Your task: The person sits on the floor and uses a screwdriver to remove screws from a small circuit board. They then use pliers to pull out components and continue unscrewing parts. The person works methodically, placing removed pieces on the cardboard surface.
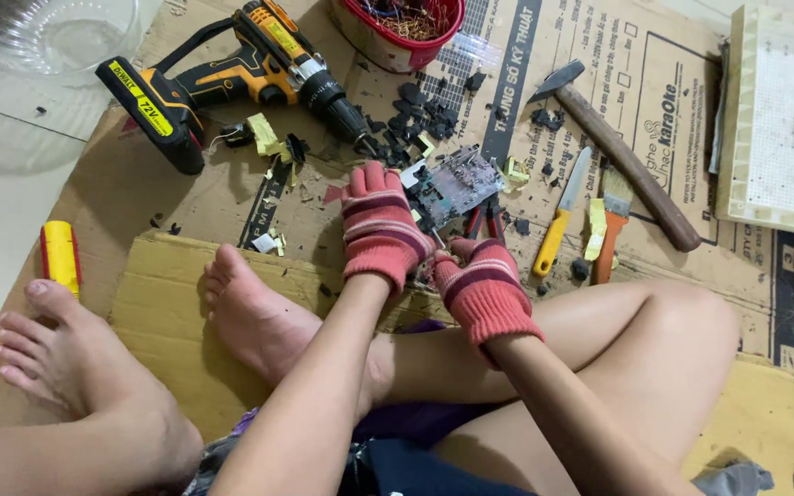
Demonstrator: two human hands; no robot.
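On cardboard [232,303] on floor: L hand [379,230], gloved, grips circuit board [459,184]. R hand [484,289], gloved, closed round red-handled pliers [487,220]. Cordless drill [232,78] w/ hammer [618,152] nearby.

Both hands wear knitted cloth gloves, the left hand [377,230] and right hand [484,289], rough and striped. The circuit board [459,184] looks matt, metal-studded. The hammer [622,156] has a worn wooden handle; the drill [232,78] is glossy plastic; the cardboard [186,303] is dull paper.
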